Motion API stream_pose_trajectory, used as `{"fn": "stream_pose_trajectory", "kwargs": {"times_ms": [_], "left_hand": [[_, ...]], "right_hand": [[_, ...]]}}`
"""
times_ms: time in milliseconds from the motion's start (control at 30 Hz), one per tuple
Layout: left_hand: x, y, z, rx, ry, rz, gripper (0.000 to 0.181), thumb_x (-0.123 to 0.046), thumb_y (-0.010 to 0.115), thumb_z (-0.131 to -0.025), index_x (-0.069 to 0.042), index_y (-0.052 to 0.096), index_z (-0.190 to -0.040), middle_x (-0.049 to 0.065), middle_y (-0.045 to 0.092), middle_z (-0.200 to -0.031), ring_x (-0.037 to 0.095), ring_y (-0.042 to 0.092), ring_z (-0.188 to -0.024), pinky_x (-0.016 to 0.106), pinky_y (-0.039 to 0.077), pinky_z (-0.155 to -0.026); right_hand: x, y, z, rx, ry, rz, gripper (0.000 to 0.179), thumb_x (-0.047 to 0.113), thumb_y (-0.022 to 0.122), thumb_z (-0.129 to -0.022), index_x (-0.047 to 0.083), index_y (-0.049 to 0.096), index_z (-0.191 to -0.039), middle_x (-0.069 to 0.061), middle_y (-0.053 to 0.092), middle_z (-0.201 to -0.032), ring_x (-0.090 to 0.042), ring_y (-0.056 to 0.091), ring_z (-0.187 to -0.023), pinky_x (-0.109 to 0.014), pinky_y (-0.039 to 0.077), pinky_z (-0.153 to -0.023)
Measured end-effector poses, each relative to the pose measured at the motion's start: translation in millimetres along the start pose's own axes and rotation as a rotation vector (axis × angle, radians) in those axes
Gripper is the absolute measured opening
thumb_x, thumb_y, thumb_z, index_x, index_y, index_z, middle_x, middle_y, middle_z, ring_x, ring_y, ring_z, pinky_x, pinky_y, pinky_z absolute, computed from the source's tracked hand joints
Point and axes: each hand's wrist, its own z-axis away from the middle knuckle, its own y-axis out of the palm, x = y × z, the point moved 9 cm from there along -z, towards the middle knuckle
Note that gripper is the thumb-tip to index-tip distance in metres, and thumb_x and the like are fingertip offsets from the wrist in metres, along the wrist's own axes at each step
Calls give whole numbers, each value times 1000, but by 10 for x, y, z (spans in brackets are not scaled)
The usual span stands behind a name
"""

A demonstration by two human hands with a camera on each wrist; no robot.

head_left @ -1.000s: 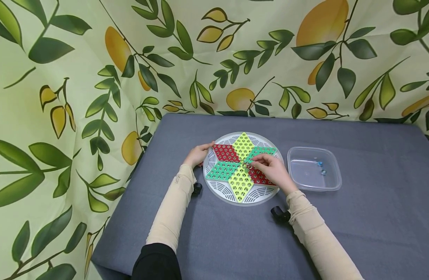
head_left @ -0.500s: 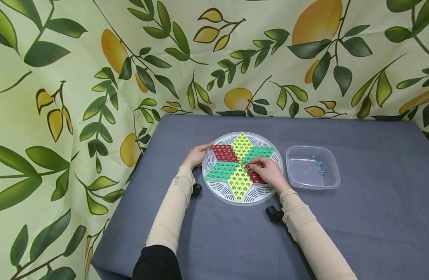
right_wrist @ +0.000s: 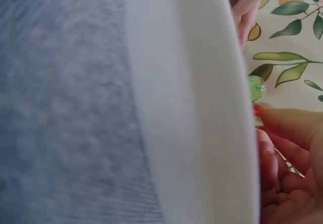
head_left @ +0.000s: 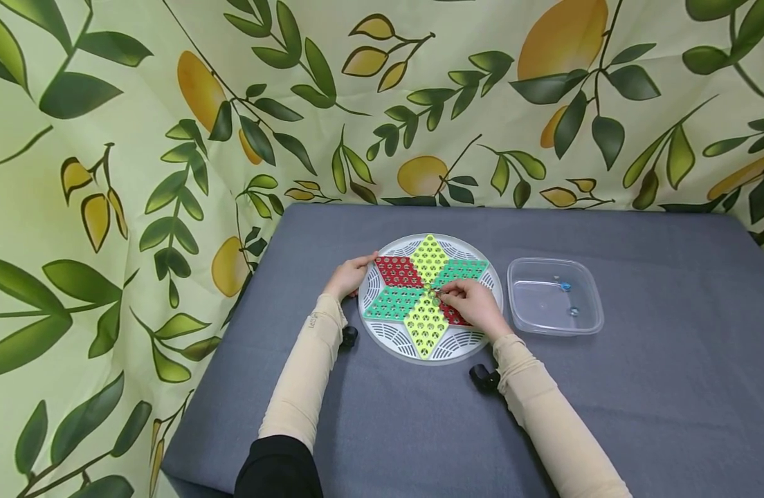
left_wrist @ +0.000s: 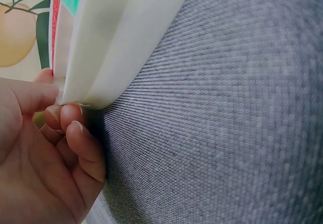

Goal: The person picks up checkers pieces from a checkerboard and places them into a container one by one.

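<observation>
A round white Chinese checkers board (head_left: 391, 339) with a red, green and yellow star lies on the cloth. My left hand (head_left: 347, 278) holds its left rim, thumb on top; in the left wrist view curled fingers (left_wrist: 83, 148) sit under the edge. Over the star's centre, right of the middle, my right hand (head_left: 472, 304) pinches a small marble with thumb and fingertips. The right wrist view shows a clear green marble (right_wrist: 256, 88) standing on the board just beyond those fingertips, while the pinched marble (right_wrist: 258, 121) is mostly hidden by the thumb.
A clear plastic tub (head_left: 519, 318) stands right of the board with a few marbles inside, one of them a blue marble (head_left: 565, 286). Grey-blue cloth (head_left: 681, 360) covers the table. A leaf-patterned curtain (head_left: 332, 138) hangs behind and at the left.
My right hand has shifted slightly left toward the centre of the star. The left hand keeps its hold on the rim. Marbles in the tub have rolled a little.
</observation>
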Motion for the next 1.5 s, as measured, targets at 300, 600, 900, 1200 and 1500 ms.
{"fn": "stream_pose_trajectory", "kwargs": {"times_ms": [300,600,900,1200,1500], "left_hand": [[10,-7,5,0,-2,-14,38,-34,29,-102,-50,39,-135,1,44,-144,13,27,-38,27,35,-42],[-6,-5,-5,-3,-3,-15,39,-33,30,-101,-48,40,-135,-3,41,-146,13,27,-38,27,35,-43],[-3,-4,-3,-13,5,-31,39,-33,29,-102,-49,38,-136,-2,42,-145,13,25,-38,27,34,-42],[16,3,-7,-16,-11,-16,38,-33,30,-102,-50,39,-135,-1,46,-142,13,26,-37,27,33,-41],[22,5,-20,-12,-20,-15,39,-32,29,-102,-49,39,-135,0,44,-144,13,28,-38,27,34,-42]], "right_hand": [[-60,-26,12,-42,53,-83,22,22,64,-88,5,67,-101,-10,66,-90,-16,56,-78,-25,43,-70],[-49,-78,31,-19,63,-138,24,23,64,-88,5,66,-104,-9,66,-89,-11,54,-75,-25,42,-68],[-2,-213,67,-34,41,-142,25,24,63,-89,7,66,-107,-10,66,-90,-11,54,-72,-24,41,-64],[119,-471,168,-70,6,-256,32,27,60,-91,7,62,-115,-17,65,-102,-23,62,-86,-25,49,-72],[42,-751,247,-152,23,-273,34,31,59,-91,7,62,-116,-9,64,-95,-7,60,-80,-26,49,-75]]}}
